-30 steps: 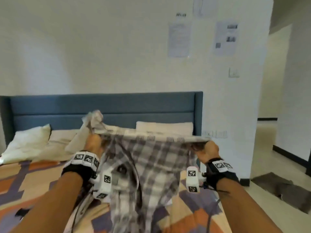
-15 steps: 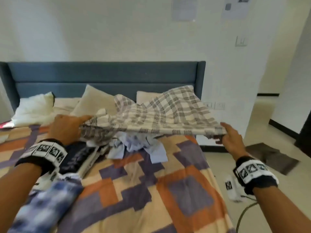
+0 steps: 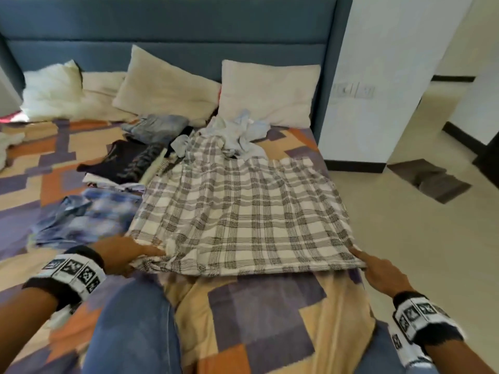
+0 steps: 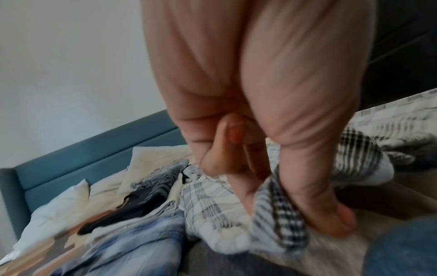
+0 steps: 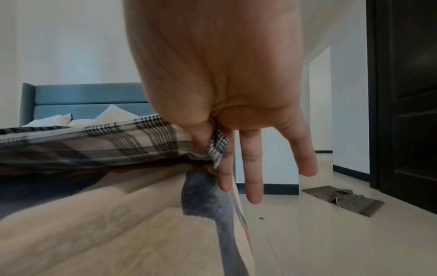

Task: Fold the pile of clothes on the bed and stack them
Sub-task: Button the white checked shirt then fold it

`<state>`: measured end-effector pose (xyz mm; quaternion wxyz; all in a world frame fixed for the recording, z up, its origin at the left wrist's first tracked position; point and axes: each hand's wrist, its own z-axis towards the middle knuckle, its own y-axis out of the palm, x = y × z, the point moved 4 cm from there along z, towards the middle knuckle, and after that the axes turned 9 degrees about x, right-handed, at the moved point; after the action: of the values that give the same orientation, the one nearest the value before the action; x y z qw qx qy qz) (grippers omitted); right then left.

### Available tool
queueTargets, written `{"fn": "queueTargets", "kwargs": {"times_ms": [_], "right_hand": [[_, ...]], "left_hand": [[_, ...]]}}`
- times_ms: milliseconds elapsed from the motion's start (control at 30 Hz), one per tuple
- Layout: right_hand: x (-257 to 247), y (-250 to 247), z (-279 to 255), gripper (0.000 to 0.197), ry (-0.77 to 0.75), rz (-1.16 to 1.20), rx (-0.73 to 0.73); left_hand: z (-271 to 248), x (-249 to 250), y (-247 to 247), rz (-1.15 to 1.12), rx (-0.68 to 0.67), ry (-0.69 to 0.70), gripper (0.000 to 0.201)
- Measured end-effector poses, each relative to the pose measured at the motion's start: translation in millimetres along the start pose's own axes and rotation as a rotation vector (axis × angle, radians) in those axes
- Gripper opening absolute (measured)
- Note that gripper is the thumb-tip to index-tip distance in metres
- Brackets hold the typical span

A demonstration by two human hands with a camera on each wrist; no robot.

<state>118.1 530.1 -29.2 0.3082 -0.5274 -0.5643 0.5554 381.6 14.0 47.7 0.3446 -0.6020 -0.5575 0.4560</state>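
Across the patchwork bedspread (image 3: 259,306), near its right edge, both hands are pinching the plaid shirt's (image 3: 243,211) near corners: left hand (image 3: 122,255), right hand (image 3: 383,273). Being light and limp, it is probably best gripped at corners.

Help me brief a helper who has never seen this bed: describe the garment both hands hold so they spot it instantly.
On the bed's patchwork cover, below the right-hand pillow, the plaid garment lies spread flat. The left hand and right hand pinch its near corners. Unlike the crumpled neighbours, it is cream with grey checks.
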Motion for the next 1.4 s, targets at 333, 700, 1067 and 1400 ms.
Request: {"fn": "queueTargets", "kwargs": {"times_ms": [333,700,1067,1400], "right_hand": [[-33.0,-2.4,1.3,0.041,0.227,-0.371,-0.107],[-16.3,52.2,30.3,0.087,0.568,0.467,0.103],[73.2,70.1,33.0,0.026,0.721,0.929,0.363],[-66.1,32.3,5.7,0.045,0.328,0.407,0.540]], "left_hand": [[-6.9,47.9,-50.0,0.344,-0.231,-0.277,0.031],[108.8,186.6,3.3,-0.235,-0.073,-0.136,0.084],[78.9,194.1,43.1,-0.643,0.007,-0.230,0.059],[71.6,105.5,-9.4,-1.674,0.436,-0.730,0.012]]}}
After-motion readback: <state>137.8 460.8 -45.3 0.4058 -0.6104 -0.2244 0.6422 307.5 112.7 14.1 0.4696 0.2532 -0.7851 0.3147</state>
